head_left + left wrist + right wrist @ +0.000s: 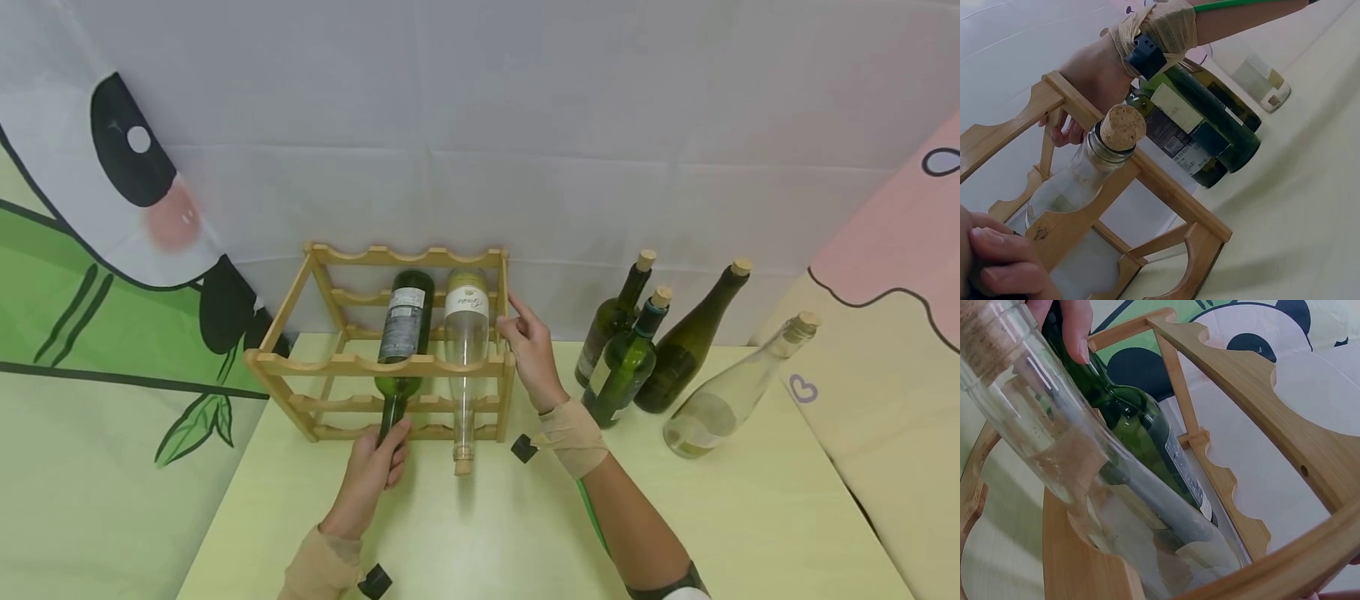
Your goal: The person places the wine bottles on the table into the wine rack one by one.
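Observation:
My left hand (375, 467) grips the neck of a green wine bottle (403, 329), which lies in the wooden wine rack (352, 364) with its base toward the wall and its label up. Beside it, on the right, lies a clear glass bottle (467, 333); its cork (1122, 128) sticks out at the front. In the head view, the upper front rail crosses over both bottles. My right hand (531, 354) holds the rack's right end frame, its fingers around the wood in the left wrist view.
Right of the rack, several corked bottles stand on the pale table (480, 542): dark green ones, including a green bottle (618, 375) with a pale label, and a clear bottle (720, 408) farthest right. A printed cloth (570, 100) hangs behind.

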Demonstrator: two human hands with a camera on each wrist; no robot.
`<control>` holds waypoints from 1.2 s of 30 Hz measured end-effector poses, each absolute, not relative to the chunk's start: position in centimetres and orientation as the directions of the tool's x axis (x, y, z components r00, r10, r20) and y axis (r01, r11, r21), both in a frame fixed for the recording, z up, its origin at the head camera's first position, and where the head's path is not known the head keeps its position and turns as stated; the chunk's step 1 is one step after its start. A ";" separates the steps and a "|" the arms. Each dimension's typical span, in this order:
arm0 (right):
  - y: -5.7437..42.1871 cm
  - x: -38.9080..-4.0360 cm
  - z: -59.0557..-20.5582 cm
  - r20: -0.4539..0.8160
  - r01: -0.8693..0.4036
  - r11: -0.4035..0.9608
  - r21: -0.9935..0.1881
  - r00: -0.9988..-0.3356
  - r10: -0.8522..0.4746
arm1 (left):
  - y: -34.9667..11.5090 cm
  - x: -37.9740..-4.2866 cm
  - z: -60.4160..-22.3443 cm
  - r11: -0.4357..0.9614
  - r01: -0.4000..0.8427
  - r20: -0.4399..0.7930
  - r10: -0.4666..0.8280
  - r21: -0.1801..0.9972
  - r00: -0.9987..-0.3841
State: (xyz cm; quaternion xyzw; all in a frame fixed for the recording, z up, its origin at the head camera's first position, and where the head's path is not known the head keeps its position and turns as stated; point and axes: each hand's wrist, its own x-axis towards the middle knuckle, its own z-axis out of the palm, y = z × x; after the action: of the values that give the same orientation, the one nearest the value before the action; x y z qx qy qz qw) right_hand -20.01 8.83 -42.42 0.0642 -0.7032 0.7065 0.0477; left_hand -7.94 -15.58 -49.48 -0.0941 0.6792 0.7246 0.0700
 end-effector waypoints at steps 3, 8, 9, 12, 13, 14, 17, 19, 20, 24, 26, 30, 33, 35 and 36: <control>8.9 -20.0 -42.5 0.155 -0.155 -0.008 -0.988 -0.988 -0.023 | -15.6 -8.1 -49.6 -0.047 -0.227 -0.229 -0.032 0.973 -0.973; 8.9 -20.0 -42.4 0.161 -0.161 -0.009 -0.987 -0.987 -0.020 | -15.8 -8.6 -49.8 -0.029 -0.228 -0.229 -0.027 0.973 -0.973; 8.9 -20.0 -42.4 0.162 -0.162 -0.008 -0.987 -0.987 -0.018 | -15.8 -8.7 -49.8 -0.030 -0.229 -0.230 -0.027 0.973 -0.973; 8.9 -20.0 -42.4 0.163 -0.163 -0.011 -0.987 -0.986 -0.020 | -15.9 -8.9 -49.8 -0.024 -0.229 -0.230 -0.032 0.973 -0.973; 8.9 -20.0 -42.4 0.162 -0.162 -0.010 -0.987 -0.986 -0.023 | -15.9 -9.0 -49.7 -0.023 -0.230 -0.230 -0.034 0.973 -0.972; 8.9 -20.0 -42.4 0.160 -0.160 -0.011 -0.987 -0.987 -0.025 | -15.9 -9.0 -49.8 -0.020 -0.229 -0.230 -0.035 0.973 -0.973; 8.8 -20.0 -42.5 0.156 -0.156 -0.009 -0.988 -0.987 -0.028 | -16.0 -9.1 -49.8 -0.014 -0.227 -0.227 -0.033 0.974 -0.973; 8.8 -20.0 -42.5 0.159 -0.159 -0.006 -0.987 -0.987 -0.025 | -16.0 -9.2 -49.8 -0.014 -0.225 -0.225 -0.027 0.974 -0.974; 8.8 -20.0 -42.5 0.159 -0.159 -0.007 -0.987 -0.987 -0.022 | -16.1 -9.2 -49.9 -0.013 -0.223 -0.224 -0.023 0.975 -0.974; 8.8 -20.1 -42.4 0.165 -0.165 -0.007 -0.986 -0.986 -0.020 | -16.2 -9.3 -49.7 -0.014 -0.220 -0.220 -0.013 0.975 -0.975; 8.8 -20.1 -42.4 0.167 -0.166 -0.009 -0.986 -0.986 -0.023 | -16.3 -9.4 -49.7 -0.014 -0.221 -0.221 -0.013 0.975 -0.975; 8.7 -20.1 -42.3 0.168 -0.168 -0.012 -0.986 -0.985 -0.027 | -16.4 -9.4 -49.5 -0.005 -0.216 -0.216 -0.011 0.976 -0.976; 8.8 -20.1 -42.3 0.165 -0.164 -0.015 -0.986 -0.986 -0.028 | -16.4 -9.4 -49.5 0.017 -0.216 -0.216 0.000 0.976 -0.976; 8.9 -20.0 -42.3 0.160 -0.159 -0.010 -0.987 -0.987 -0.035 | -16.4 -9.3 -49.4 0.040 -0.217 -0.217 0.006 0.975 -0.976; 9.0 -19.9 -42.4 0.157 -0.157 -0.004 -0.988 -0.987 -0.040 | -16.4 -9.3 -49.4 0.056 -0.216 -0.217 0.007 0.975 -0.976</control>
State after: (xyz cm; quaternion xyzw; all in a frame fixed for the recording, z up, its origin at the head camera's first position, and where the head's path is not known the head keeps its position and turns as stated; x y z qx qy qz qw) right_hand -19.91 9.01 -42.35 0.0699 -0.7046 0.7049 0.0415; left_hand -9.29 -16.45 -49.43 -0.0726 0.7219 0.6833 0.0817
